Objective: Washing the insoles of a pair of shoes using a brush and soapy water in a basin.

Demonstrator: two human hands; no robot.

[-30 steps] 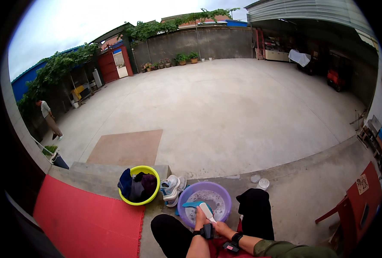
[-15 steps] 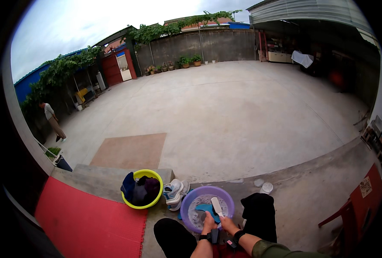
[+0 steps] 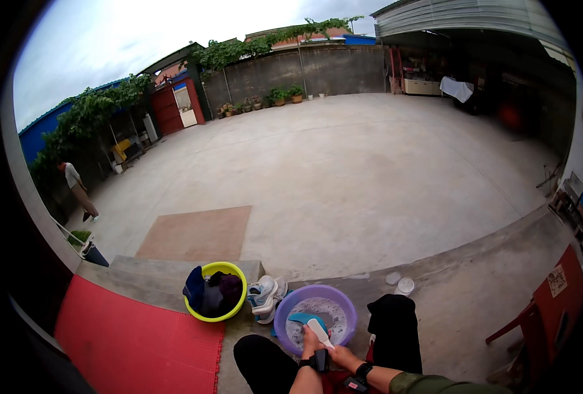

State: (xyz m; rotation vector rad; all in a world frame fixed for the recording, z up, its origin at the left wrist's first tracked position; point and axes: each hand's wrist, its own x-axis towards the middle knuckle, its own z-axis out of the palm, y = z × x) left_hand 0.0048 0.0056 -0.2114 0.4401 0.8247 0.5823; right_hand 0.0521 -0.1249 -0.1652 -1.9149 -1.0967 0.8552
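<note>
Soapy water with suds fills a purple basin (image 3: 351, 307) between my knees. My left hand (image 3: 310, 342) is closed on a flat blue piece (image 3: 298, 318), possibly an insole, at the basin's near side; part of it is covered by the brush and my fingers. My right hand (image 3: 342, 356) grips the handle of a white scrubbing brush (image 3: 318, 331), whose head lies over the blue piece. Its bristles face down and are hidden. Left of the basin stand white and blue sneakers (image 3: 262, 295), close to its rim.
A yellow-green tub (image 3: 214, 319) of dark clothes (image 3: 229, 291) sits left of the sneakers, beside a red foam mat (image 3: 140, 328). A white round container (image 3: 405, 285) stands beyond my right knee. At right is a red chair (image 3: 547, 308). A person (image 3: 79, 190) is far left.
The brush head has moved down and left, nearer me. My left hand and the blue piece have shifted slightly left, and less of the blue piece shows.
</note>
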